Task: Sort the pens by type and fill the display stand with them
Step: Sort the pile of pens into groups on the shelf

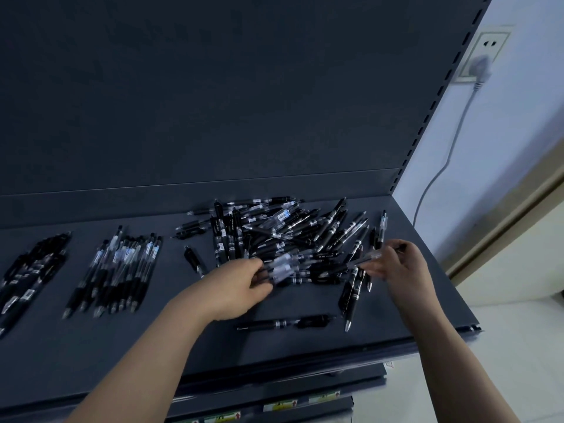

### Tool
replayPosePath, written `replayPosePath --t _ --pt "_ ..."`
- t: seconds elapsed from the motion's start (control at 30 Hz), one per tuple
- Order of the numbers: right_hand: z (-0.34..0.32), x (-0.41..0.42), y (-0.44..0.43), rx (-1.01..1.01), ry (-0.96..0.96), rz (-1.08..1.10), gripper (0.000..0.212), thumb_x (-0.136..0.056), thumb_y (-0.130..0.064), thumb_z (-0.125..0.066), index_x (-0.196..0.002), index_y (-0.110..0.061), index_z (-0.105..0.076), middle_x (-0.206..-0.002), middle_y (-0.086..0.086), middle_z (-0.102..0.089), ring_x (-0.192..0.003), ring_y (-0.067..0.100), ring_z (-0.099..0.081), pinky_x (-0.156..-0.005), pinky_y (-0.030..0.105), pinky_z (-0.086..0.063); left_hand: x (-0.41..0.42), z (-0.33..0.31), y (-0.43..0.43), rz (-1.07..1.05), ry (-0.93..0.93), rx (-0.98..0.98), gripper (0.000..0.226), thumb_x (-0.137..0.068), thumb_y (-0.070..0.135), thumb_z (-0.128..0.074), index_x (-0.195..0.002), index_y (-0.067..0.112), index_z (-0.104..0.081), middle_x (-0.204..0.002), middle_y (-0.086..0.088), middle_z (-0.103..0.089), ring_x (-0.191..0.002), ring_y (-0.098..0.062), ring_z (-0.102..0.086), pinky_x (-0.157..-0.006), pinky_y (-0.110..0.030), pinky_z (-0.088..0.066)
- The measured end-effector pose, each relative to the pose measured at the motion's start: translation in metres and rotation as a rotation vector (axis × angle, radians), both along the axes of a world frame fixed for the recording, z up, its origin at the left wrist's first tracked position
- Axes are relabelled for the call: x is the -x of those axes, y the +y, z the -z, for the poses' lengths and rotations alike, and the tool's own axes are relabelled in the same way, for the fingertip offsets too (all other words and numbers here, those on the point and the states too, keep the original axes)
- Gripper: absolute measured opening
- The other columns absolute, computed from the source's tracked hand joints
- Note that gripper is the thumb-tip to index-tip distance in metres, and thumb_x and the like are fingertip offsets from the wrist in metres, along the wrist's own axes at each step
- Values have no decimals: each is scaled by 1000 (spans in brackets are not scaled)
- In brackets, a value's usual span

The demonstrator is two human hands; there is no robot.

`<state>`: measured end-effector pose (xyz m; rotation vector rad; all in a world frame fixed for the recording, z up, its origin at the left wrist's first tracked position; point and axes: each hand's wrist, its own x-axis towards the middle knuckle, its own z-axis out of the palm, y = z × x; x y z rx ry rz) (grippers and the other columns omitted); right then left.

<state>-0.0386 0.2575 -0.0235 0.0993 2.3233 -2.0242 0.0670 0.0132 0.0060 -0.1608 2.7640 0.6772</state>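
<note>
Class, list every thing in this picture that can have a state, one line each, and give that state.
left hand, grips a few clear pens.
right hand, pinches a single pen near its end.
mixed heap, unsorted, piled crosswise on the shelf.
clear-barrelled row, sorted, lying side by side.
black row, sorted, at the far left.
plug, seated in the wall socket.

The shelf (122,346) is dark grey. Beyond the left grip (235,285), the pile of pens (274,233) is black with silver bands and white labels. The held pens (282,265) in this grip and in the right grip (396,264) are clear with black.
</note>
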Motion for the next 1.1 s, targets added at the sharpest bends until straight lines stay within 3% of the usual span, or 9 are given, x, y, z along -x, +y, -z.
replayPosePath --t 0.13,0.3,0.37,0.43,0.5,0.67,0.9,1.0,1.1 --pt "7 11 7 -214 35 18 21 -96 -13 -37 -96 3 -49 -64 6 -70 -66 18 -72 -71 45 -55 9 -5 5 -110 68 -132 24 -97 34 -40 -76 22 -38 -73 3 -42 -61 -11 -39 -56 -28 -33" --pt "4 34 12 -257 -11 22 27 -99 -17 -39 -79 -1 -48 -49 10 -63 -56 30 -69 -63 43 -56 32 -6 26 -163 177 -279 19 -97 29 -37 -92 13 -46 -71 -3 -52 -54 -13 -46 -47 -24 -38" --pt "6 51 14 -365 5 45 34 -97 -19 -42 -67 -5 -48 -48 10 -56 -50 33 -62 -58 42 -53 42 -6 33 -192 196 -348 21 -99 27 -36 -97 9 -47 -71 -6 -56 -52 -14 -51 -44 -22 -41" --pt "9 67 14 -483 -13 77 37 -95 -19 -46 -60 -9 -42 -50 10 -46 -47 26 -47 -53 35 -44 52 -3 40 -209 214 -421 18 -100 27 -37 -98 11 -46 -73 -6 -59 -52 -13 -53 -45 -21 -45" --pt "11 78 13 -553 -50 73 36 -93 -16 -52 -60 -8 -39 -54 9 -41 -52 23 -38 -52 32 -32 62 -1 46 -202 235 -439 16 -101 27 -38 -94 14 -45 -75 -4 -60 -51 -10 -54 -47 -23 -47" --pt "16 94 4 -625 -100 68 39 -88 -13 -57 -59 -11 -31 -54 3 -35 -48 17 -30 -43 24 -21 76 7 54 -230 222 -503 18 -101 26 -40 -87 14 -44 -74 -4 -61 -48 -7 -53 -46 -16 -44" --pt "10 101 0 -648 -160 107 28 -83 -23 -59 -64 -7 -46 -57 5 -45 -49 20 -40 -45 23 -29 74 9 49 -281 189 -577 23 -98 29 -47 -97 6 -49 -73 -5 -56 -54 -13 -52 -51 -25 -49" --pt "0 93 -11 -642 -37 63 30 -87 -21 -48 -61 -9 -38 -57 5 -41 -47 19 -34 -47 25 -26 65 7 39 -289 253 -529 25 -99 33 -44 -99 10 -51 -69 -3 -48 -57 -15 -47 -58 -38 -47" --pt "-19 74 -36 -557 39 -48 23 -91 -19 -43 -70 -10 -38 -61 1 -41 -49 15 -34 -47 26 -25 51 5 24 -350 315 -531 27 -100 36 -41 -94 11 -48 -67 -1 -43 -56 -14 -41 -55 -34 -40"
